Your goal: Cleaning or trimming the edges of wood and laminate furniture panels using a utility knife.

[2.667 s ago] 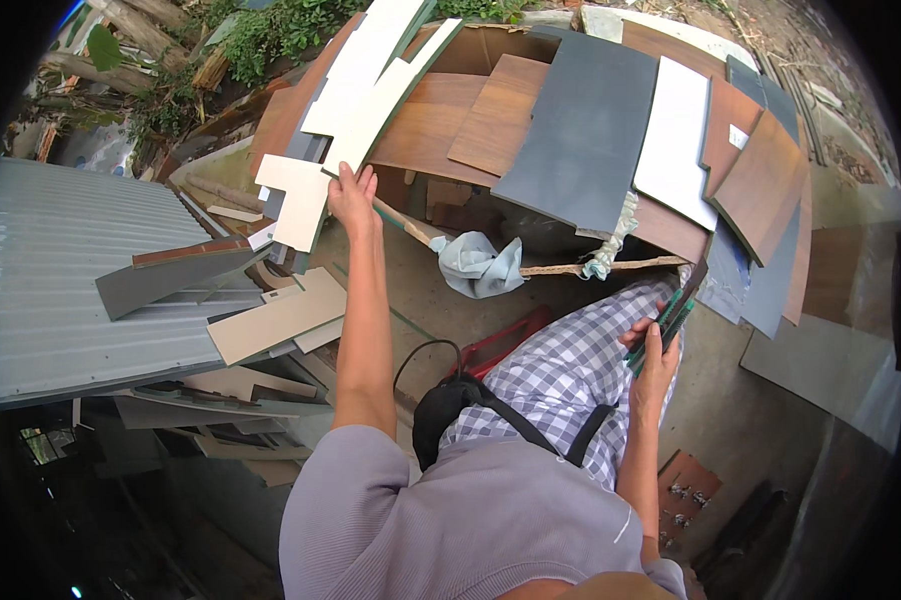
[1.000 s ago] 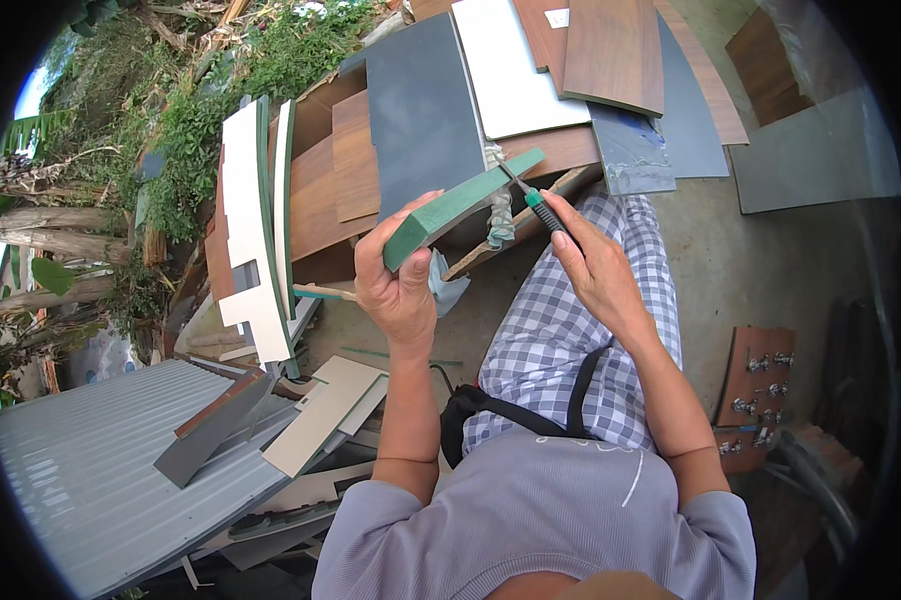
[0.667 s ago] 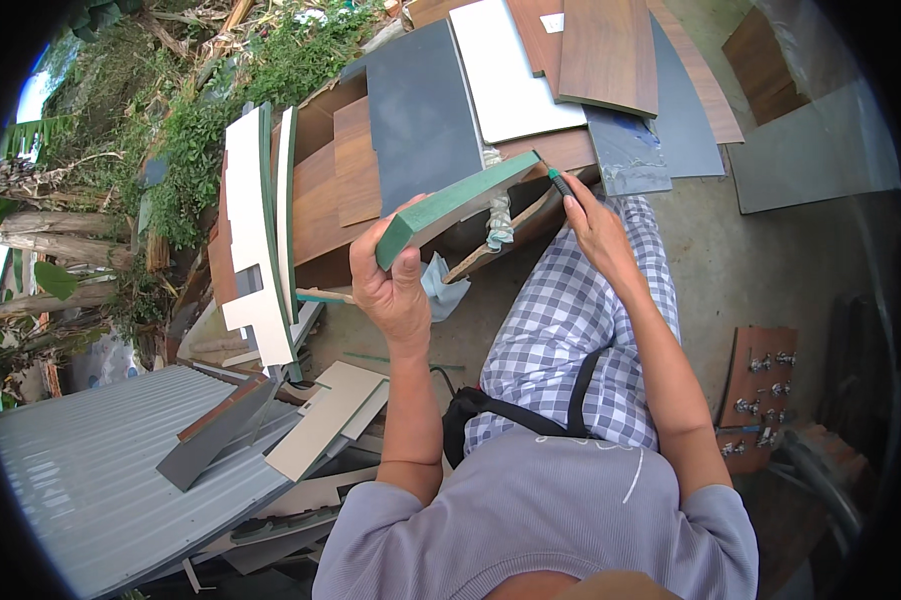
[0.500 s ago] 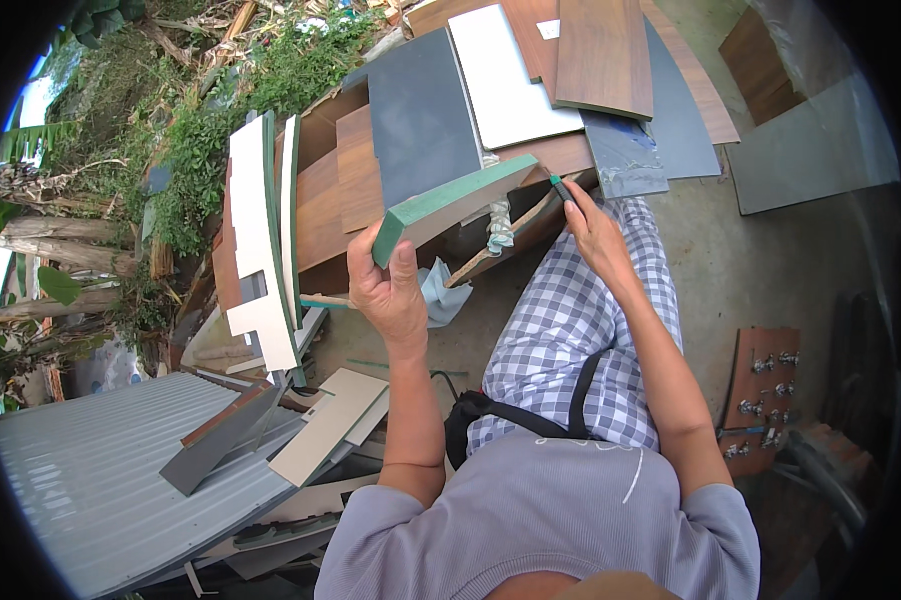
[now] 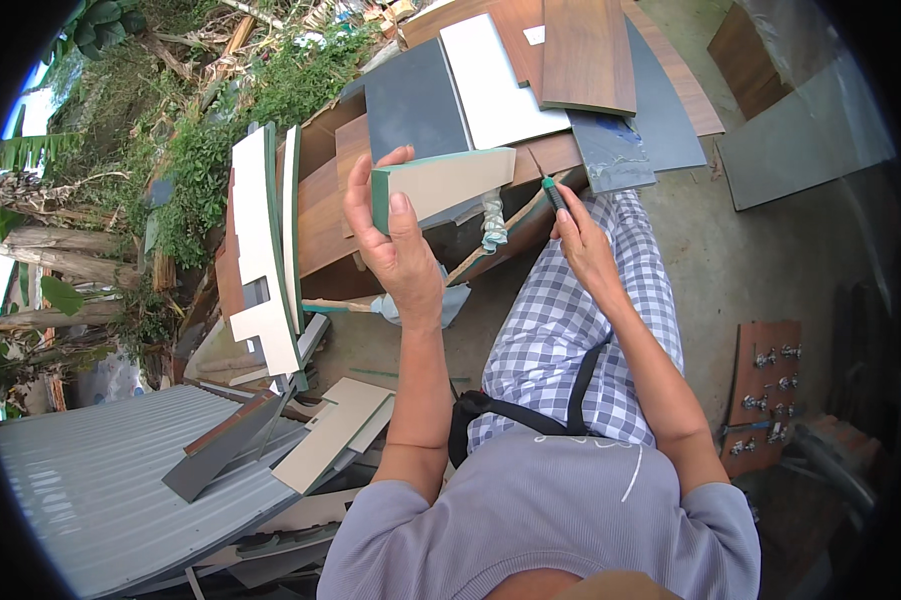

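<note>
Fingers of the left hand point(image 5: 395, 245) grip a beige board piece with green edge point(image 5: 445, 185), raised over the stacked panels point(image 5: 500, 90) far ahead, while the right hand point(image 5: 582, 250) just beside it holds a green-handled tool point(image 5: 550, 190).

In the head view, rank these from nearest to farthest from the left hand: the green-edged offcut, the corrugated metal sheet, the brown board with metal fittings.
1. Green-edged offcut: held in the left hand.
2. Corrugated metal sheet: lower left.
3. Brown board with metal fittings: far right, beyond the right arm.
</note>
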`<state>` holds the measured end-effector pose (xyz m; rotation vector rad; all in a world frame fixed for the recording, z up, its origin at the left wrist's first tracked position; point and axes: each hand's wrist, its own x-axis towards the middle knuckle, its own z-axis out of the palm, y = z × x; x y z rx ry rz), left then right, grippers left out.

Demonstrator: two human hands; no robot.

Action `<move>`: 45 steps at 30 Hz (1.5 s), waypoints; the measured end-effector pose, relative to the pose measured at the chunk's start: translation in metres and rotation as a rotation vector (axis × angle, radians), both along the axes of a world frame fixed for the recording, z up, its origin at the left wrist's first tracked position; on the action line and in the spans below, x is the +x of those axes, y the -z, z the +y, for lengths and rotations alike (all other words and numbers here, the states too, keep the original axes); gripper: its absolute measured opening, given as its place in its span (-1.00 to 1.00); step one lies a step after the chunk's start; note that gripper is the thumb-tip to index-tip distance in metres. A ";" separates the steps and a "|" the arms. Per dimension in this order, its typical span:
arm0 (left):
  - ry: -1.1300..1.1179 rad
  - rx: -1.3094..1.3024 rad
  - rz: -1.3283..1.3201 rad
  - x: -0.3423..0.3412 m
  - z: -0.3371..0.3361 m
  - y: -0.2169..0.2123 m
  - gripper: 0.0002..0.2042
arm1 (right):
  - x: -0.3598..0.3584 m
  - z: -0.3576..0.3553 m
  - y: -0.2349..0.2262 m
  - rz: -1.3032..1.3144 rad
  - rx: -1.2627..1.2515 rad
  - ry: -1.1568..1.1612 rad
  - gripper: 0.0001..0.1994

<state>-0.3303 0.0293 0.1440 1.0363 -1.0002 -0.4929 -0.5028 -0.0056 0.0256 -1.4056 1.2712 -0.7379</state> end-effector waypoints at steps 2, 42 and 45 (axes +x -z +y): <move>0.045 -0.027 0.021 -0.003 -0.002 -0.003 -0.46 | -0.001 0.002 0.000 -0.058 -0.012 0.024 -0.53; -0.085 -0.016 -0.528 -0.057 -0.042 0.014 -0.38 | -0.023 0.056 -0.140 0.205 -0.694 0.031 -0.46; -0.076 -0.004 -0.488 -0.059 -0.042 0.017 -0.39 | -0.022 0.055 -0.137 0.236 -0.724 0.043 -0.46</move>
